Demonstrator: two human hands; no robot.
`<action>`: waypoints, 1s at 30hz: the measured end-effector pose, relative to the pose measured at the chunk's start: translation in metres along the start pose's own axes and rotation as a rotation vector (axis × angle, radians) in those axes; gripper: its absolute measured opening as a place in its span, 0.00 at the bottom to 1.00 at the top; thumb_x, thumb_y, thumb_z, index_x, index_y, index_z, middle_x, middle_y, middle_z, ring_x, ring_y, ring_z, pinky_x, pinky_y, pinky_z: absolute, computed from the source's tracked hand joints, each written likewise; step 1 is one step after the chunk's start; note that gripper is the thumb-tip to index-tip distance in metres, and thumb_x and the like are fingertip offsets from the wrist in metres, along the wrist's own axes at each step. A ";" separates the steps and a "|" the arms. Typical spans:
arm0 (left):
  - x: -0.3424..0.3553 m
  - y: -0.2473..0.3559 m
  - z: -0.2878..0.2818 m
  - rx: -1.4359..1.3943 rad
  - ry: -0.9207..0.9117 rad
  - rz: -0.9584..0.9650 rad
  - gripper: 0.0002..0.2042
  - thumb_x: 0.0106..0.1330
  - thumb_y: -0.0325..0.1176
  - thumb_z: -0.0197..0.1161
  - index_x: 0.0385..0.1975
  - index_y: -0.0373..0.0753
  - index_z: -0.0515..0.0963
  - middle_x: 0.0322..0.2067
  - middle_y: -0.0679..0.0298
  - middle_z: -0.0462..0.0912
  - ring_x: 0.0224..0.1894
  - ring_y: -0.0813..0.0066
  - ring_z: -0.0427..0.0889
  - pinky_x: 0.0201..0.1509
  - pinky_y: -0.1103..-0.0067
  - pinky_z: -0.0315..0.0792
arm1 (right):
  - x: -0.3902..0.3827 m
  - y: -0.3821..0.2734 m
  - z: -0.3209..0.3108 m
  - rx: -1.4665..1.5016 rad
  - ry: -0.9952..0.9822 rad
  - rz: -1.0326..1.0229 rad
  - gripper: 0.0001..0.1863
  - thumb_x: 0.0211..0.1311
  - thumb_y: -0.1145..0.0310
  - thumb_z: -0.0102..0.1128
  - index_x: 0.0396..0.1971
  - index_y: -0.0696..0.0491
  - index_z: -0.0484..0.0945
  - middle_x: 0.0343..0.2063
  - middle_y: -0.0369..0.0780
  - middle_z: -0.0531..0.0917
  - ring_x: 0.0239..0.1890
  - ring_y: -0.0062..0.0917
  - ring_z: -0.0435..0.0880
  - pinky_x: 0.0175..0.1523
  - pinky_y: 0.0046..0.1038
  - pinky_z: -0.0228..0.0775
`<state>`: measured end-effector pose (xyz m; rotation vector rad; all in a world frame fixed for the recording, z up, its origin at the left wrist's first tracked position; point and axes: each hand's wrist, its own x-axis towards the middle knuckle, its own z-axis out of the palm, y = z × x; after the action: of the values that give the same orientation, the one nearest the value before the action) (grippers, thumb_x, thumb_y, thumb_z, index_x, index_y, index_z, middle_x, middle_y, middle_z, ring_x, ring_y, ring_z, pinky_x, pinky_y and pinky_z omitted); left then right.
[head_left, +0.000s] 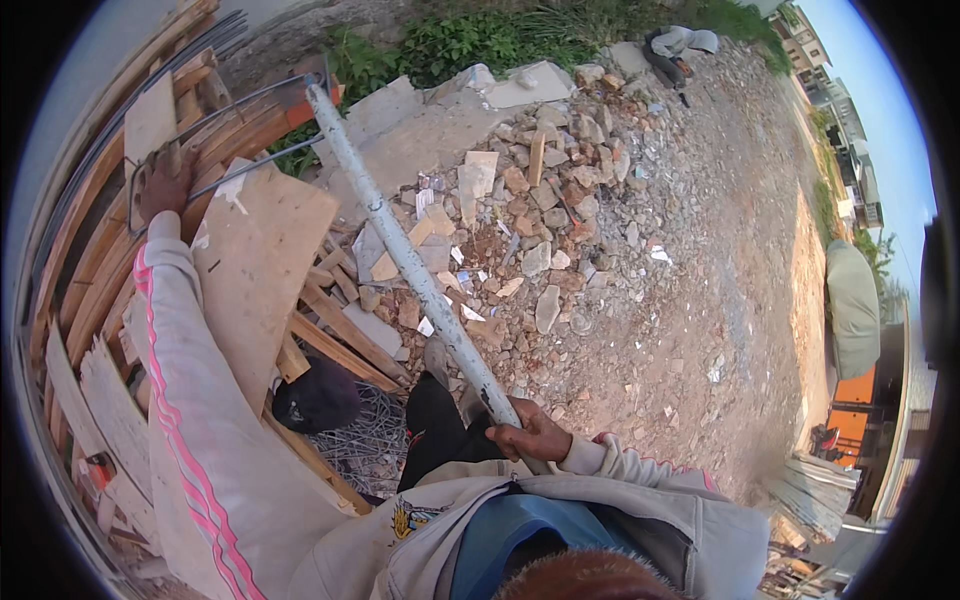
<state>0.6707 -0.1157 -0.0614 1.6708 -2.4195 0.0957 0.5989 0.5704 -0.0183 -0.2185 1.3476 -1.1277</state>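
Observation:
My left hand (165, 182) is closed on a bent steel bar frame (245, 172) at the upper left, over stacked timber (95, 250). My right hand (525, 430) grips the lower part of a long pale, chipped metal pipe (410, 265) near my waist. The pipe runs diagonally up to the far end of the bar frame, beside an orange piece (297, 113); whether they are joined I cannot tell. A broad plywood board (260, 260) lies just right of my left forearm.
Rubble (560, 200) covers the ground ahead. A dark bag (315, 390) lies beside tangled steel pieces (365, 440) near my legs. A crouched person (675, 55) is far off at the top right. A green covered bundle (850, 310) and metal sheets (810, 490) stand at the right.

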 end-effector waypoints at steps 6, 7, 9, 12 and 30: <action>0.032 -0.037 0.030 0.022 0.088 0.105 0.44 0.62 0.75 0.46 0.71 0.51 0.64 0.72 0.58 0.60 0.73 0.53 0.60 0.74 0.58 0.54 | -0.027 -0.037 -0.027 -0.274 0.093 -0.077 0.22 0.63 0.61 0.65 0.52 0.54 0.72 0.20 0.33 0.77 0.17 0.16 0.75 0.22 0.22 0.67; 0.024 -0.041 0.024 0.041 0.104 0.126 0.43 0.62 0.75 0.46 0.71 0.51 0.64 0.72 0.58 0.61 0.73 0.53 0.60 0.74 0.58 0.55 | -0.025 -0.038 -0.030 -0.325 0.065 -0.047 0.27 0.62 0.60 0.65 0.59 0.54 0.72 0.21 0.34 0.79 0.17 0.17 0.75 0.21 0.22 0.68; 0.005 0.003 -0.009 0.033 0.017 0.029 0.43 0.61 0.76 0.45 0.71 0.53 0.64 0.72 0.59 0.61 0.73 0.55 0.60 0.74 0.56 0.55 | -0.025 -0.043 -0.040 -0.271 0.107 0.011 0.22 0.60 0.61 0.66 0.52 0.55 0.74 0.22 0.34 0.81 0.16 0.16 0.74 0.20 0.22 0.68; 0.004 -0.004 -0.007 0.004 -0.074 -0.050 0.45 0.59 0.78 0.45 0.71 0.55 0.63 0.72 0.58 0.60 0.74 0.55 0.58 0.73 0.51 0.54 | -0.005 -0.018 -0.070 -0.200 0.052 0.012 0.14 0.59 0.67 0.69 0.39 0.55 0.75 0.20 0.32 0.76 0.18 0.16 0.74 0.23 0.22 0.67; -0.021 0.008 -0.027 -0.109 0.115 -0.070 0.41 0.60 0.75 0.50 0.65 0.51 0.71 0.68 0.55 0.66 0.70 0.56 0.65 0.72 0.53 0.56 | 0.208 -0.156 -0.101 -0.486 0.209 -0.236 0.17 0.58 0.63 0.73 0.40 0.58 0.80 0.19 0.30 0.75 0.15 0.12 0.69 0.19 0.20 0.60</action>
<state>0.6740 -0.0895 -0.0390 1.6521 -2.2391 0.0469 0.3968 0.3867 -0.0737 -0.6408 1.8092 -1.0180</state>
